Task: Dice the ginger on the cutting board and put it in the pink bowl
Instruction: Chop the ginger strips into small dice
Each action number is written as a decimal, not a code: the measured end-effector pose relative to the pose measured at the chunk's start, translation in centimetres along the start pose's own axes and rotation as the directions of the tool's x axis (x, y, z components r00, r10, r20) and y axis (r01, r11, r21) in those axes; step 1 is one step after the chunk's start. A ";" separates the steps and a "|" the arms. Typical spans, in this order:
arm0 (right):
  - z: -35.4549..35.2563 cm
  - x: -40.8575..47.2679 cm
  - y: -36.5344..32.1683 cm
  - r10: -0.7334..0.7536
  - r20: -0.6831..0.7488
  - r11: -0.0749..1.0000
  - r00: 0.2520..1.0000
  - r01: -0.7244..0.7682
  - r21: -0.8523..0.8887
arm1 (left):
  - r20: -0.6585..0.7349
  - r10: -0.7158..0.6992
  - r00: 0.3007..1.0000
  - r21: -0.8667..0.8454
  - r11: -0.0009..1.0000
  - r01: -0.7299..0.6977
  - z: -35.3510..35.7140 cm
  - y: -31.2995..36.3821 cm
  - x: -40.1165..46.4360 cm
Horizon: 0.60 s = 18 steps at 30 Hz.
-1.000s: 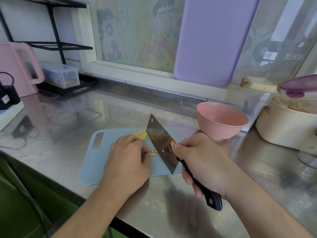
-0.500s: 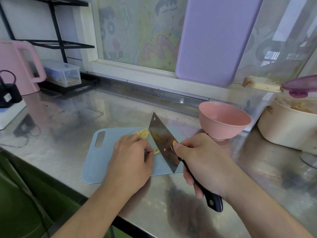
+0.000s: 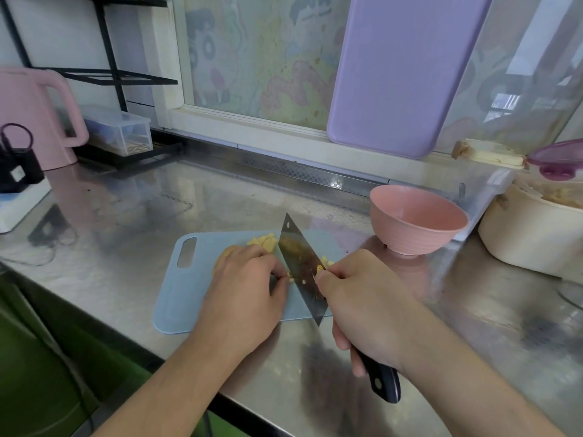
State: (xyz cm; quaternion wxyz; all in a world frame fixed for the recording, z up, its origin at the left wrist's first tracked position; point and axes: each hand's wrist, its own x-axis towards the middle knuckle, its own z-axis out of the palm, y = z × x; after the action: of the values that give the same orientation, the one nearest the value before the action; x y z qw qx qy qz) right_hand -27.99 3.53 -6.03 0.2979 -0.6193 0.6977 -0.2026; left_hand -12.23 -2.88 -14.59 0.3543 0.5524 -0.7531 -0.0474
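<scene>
Nearest the camera, the right hand (image 3: 362, 307) grips the black handle of the cleaver (image 3: 301, 263), fingers wrapped round it, thumb and forefinger pinching the blade at its heel. The left hand (image 3: 246, 288) lies knuckles-up on the blue cutting board (image 3: 176, 298), fingers curled down onto the ginger (image 3: 263, 240); the fingertips are hidden, so whether they pinch the piece or only press it cannot be told.

Change over the last second: the blade has shifted slightly leftward, closer to the left knuckles, and its flat now stands just beside them. More cut yellow pieces show on the right of the blade than before, and a small heap lies at the far side of the board. The left hand has kept its place on the uncut piece.

Judged meaning for the task — dicing is under way and not complete; an uncut portion probably remains under the left hand. With the blade this close to the knuckles, the curled-finger guard matters.

Further back, on the steel counter (image 3: 132, 216), the pink bowl (image 3: 416, 219) stands just beyond the right corner of the board — no ginger shows in the visible part of it. Transfer has not begun.
</scene>
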 end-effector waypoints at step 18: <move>-1.0 -0.2 0.8 -0.018 -0.036 0.991 0.999 0.022 0.132 | -0.009 -0.081 0.997 -0.104 0.991 0.080 -0.1 -0.1 -0.1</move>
State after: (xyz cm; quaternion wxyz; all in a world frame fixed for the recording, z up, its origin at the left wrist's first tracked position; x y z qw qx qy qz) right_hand -29.29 3.73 -5.77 0.3241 -0.6015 0.6816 -0.2620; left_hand -12.05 -2.77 -14.58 0.3854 0.5633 -0.7244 -0.0970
